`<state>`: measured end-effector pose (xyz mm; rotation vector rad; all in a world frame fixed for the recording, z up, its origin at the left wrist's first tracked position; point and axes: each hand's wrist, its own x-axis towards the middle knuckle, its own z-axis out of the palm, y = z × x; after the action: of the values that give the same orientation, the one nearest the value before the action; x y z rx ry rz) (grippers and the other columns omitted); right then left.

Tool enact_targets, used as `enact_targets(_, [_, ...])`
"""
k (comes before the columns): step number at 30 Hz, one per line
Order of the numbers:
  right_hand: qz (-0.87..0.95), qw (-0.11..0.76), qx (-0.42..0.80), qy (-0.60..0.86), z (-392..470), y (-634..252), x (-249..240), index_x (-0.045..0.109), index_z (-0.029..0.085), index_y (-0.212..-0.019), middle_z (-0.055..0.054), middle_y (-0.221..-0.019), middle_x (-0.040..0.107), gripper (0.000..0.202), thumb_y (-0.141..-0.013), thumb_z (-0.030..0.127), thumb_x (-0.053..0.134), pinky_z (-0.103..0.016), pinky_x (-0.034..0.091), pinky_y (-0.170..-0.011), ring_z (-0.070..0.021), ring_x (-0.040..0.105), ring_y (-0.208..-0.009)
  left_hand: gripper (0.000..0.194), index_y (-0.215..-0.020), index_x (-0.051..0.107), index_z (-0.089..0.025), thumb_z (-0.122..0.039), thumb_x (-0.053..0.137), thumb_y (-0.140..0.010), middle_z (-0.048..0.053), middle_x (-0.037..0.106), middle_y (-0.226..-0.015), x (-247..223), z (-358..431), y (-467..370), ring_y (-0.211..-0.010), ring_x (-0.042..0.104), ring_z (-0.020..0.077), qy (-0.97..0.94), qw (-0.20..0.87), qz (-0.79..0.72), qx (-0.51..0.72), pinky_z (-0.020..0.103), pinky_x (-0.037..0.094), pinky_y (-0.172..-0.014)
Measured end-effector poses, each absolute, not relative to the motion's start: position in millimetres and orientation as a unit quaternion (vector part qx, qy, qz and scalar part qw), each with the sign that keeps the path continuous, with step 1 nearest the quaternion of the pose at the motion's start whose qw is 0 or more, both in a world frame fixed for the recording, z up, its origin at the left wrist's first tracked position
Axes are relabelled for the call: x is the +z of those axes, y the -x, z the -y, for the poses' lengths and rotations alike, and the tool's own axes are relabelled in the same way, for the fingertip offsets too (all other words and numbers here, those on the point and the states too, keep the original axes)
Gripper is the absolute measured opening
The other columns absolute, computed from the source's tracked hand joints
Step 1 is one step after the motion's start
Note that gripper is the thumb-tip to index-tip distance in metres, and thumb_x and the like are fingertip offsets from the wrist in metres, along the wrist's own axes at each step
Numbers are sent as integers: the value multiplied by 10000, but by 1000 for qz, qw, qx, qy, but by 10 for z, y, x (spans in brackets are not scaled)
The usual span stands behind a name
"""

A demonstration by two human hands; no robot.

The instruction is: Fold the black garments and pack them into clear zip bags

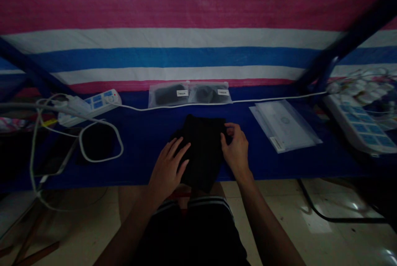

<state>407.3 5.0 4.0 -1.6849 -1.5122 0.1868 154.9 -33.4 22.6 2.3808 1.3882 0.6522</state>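
Note:
A piece of black cloth, apparently a folded garment, lies in front of me and hangs a little over the table's near edge. My left hand rests on its left side with the fingers spread and stretched out. At the upper right edge of the cloth, the curled thumb and fingers of my right hand pinch the fabric. Behind it lie two clear zip bags, a left bag and a right bag, each with something black inside and a white label.
Flat translucent bags lie to the right on the blue table. A white cable crosses the back. Power strips stand left and right, among tangled cords. A phone lies at left. A striped sheet hangs behind.

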Motion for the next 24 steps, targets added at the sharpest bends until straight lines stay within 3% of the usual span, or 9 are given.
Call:
enact_targets(2, [609,423,65,668,-48,-4077,34,607,176,-1229,-161,-1124,670,327,-911,187,528,-511,521,-941,-324,615,-1049,480,-1544,474,-299,-227,459,-1069,72,407,-1674,188,312,-1478,-1570,343,286,-844,158,-474,195,611,298,-1280])
enact_targets(5, [611,427,72,663,-46,-4083,28,615,180,-1251,-175,-1221,644,382,-890,133,498,-521,521,-969,-330,581,-1147,473,-1518,496,-302,-176,397,-1073,54,424,-1665,196,207,-1341,-1582,322,262,-857,168,-453,182,620,240,-1302])
enact_targets(8, [609,433,83,659,-47,-4090,28,630,194,-1244,-165,-1222,654,395,-882,123,490,-524,529,-962,-329,583,-1160,445,-1492,511,-273,-208,456,-1055,92,492,-1590,223,141,-1232,-1522,406,286,-832,157,-482,226,591,328,-1267])
enact_targets(12, [600,456,88,652,-48,-4100,31,645,194,-1206,-156,-1199,674,321,-903,195,536,-531,539,-947,-323,609,-1105,423,-1447,546,-223,-318,545,-1035,144,592,-1364,181,226,-1164,-1300,547,330,-774,96,-560,279,565,479,-1123])
enact_targets(19, [600,455,94,651,-51,-4112,33,664,212,-1154,-141,-1152,691,256,-920,255,569,-544,537,-968,-322,628,-1100,239,-1182,693,-252,-383,629,-993,113,647,-1156,55,393,-1101,-1136,582,347,-737,40,-607,295,551,514,-1000])
enact_targets(24, [653,433,90,615,-39,-4095,72,614,206,-1326,-167,-1385,640,392,-955,330,591,-590,455,-1117,-343,561,-1316,173,-1105,711,-260,-308,584,-998,81,685,-1082,109,162,-1036,-1040,633,310,-740,72,-600,295,502,524,-954])
